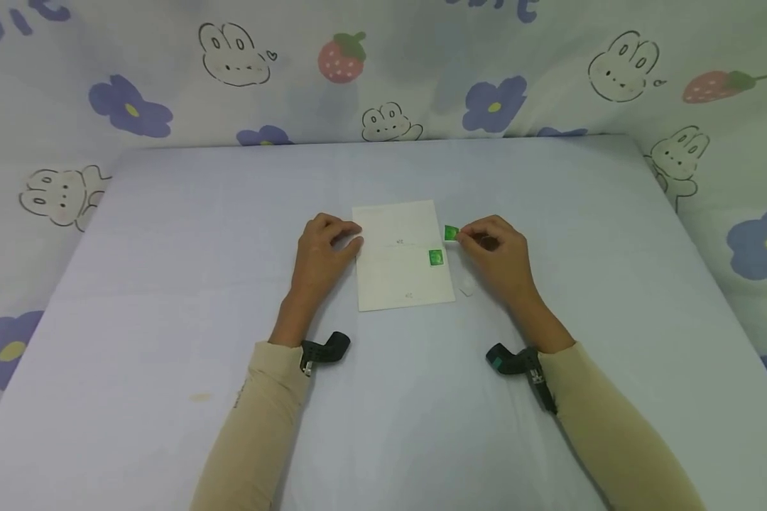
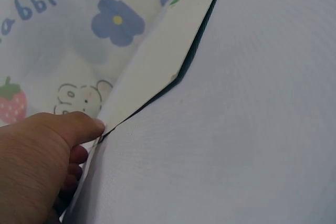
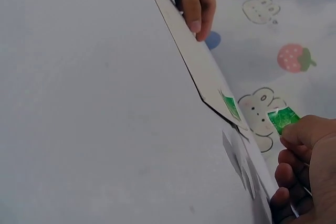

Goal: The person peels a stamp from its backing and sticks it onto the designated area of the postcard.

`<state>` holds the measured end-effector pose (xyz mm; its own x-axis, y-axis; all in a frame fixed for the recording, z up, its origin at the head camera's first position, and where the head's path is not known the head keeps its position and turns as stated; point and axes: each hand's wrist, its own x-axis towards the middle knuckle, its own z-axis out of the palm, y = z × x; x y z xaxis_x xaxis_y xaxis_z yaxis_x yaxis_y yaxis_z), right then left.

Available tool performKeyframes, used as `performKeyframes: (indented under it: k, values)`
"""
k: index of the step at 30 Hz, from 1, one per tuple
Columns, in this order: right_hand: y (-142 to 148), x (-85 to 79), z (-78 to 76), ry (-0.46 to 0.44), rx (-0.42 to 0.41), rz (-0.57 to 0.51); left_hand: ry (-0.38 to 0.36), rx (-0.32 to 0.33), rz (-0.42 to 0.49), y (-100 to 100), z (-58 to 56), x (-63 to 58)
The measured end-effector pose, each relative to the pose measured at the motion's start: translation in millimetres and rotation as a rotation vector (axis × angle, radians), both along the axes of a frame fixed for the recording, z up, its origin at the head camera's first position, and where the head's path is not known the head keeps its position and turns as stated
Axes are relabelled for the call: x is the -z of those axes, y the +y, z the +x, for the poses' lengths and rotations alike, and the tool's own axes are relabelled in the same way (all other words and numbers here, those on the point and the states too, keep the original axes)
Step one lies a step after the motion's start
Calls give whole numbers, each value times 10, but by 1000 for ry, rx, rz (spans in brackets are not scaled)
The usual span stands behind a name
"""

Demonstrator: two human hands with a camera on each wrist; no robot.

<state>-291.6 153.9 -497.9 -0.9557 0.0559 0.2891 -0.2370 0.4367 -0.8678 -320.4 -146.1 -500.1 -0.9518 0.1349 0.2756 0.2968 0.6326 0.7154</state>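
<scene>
White envelope-like paper [image 1: 390, 277] lies on the table, with a faint line across its middle and small pencil-like marks. One small green stamp-like square [image 1: 436, 257] sits flat near its right edge. Just beyond that edge, my right hand [image 1: 497, 254] pinches a second green stamp-like square [image 3: 282, 118] between thumb and forefinger, raised off the surface. At the opposite side, my left hand [image 1: 322, 252] rests its thumb and fingertips on the paper's left edge, thumb and forefinger apart. In the left wrist view its thumb [image 2: 86, 127] touches the edge.
A small pale scrap [image 1: 466, 292] lies right of the paper; the right wrist view shows curled white slips [image 3: 239, 161] there. White cloth [image 1: 166, 284] covers the table. A patterned curtain [image 1: 415, 71] with rabbits, flowers and strawberries hangs behind and at the sides.
</scene>
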Motion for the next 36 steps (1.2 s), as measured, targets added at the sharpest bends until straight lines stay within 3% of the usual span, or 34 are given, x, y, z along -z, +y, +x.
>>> performKeyframes:
  k: [23,36]
  values:
    - [-117,-19,-399,-41,-18,50,-1,-16,-12,31,24,-39]
    - [-170,2,-636,-53,-29,131,22,-15,-18,27,6,-17]
